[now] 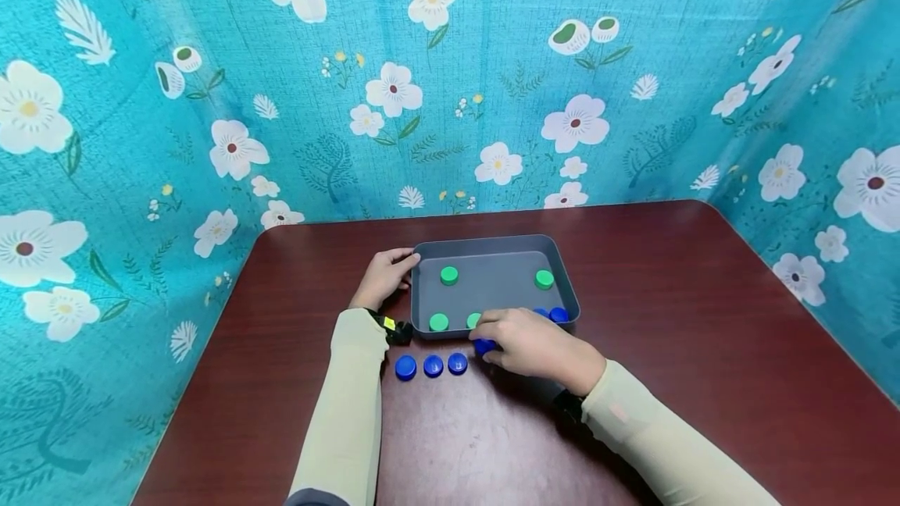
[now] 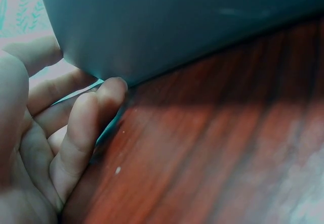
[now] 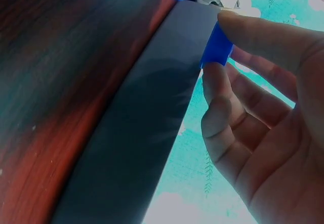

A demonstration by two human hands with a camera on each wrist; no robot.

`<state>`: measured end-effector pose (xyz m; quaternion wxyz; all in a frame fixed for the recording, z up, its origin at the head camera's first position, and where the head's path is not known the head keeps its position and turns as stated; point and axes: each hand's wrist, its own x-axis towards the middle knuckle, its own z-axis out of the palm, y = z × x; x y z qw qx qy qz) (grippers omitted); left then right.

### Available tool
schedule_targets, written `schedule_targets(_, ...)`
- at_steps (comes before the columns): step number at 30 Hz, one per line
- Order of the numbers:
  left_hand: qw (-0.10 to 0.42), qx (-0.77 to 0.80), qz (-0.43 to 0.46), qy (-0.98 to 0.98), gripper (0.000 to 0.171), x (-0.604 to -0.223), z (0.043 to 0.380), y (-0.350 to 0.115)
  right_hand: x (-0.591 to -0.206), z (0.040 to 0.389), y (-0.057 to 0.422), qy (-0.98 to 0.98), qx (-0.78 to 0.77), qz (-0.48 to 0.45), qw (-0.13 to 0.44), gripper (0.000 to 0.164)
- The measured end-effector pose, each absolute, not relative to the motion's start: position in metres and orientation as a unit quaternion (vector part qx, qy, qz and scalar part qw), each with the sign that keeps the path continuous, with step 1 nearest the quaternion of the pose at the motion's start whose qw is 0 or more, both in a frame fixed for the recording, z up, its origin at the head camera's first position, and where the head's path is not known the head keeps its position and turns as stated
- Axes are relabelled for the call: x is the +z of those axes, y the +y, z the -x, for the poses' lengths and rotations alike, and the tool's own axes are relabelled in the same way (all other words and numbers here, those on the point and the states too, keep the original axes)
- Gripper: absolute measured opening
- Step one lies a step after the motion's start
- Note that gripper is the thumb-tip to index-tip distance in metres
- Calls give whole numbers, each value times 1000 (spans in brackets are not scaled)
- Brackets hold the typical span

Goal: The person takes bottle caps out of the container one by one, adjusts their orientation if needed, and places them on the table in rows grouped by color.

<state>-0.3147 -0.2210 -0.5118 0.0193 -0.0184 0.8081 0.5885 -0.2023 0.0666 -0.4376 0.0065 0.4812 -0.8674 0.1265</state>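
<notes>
Just outside the tray's (image 1: pixel 495 276) near wall, the right hand (image 1: pixel 534 342) pinches 1 blue cap (image 3: pixel 217 47), likely light, stiff, best held by its sides; the left hand (image 1: pixel 383 276) grips the tray's left side.

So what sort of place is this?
Probably a curtained-off tabletop workspace: flowered blue fabric hangs behind and beside a dark table, where a gray tray holds green caps and blue caps.
</notes>
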Motion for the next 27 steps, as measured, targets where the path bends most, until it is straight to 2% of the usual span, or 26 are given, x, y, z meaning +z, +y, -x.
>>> schedule_targets(27,18,587,23,809,44,-508,315,-220,-445,201,59,-858,108,-502,-5,24)
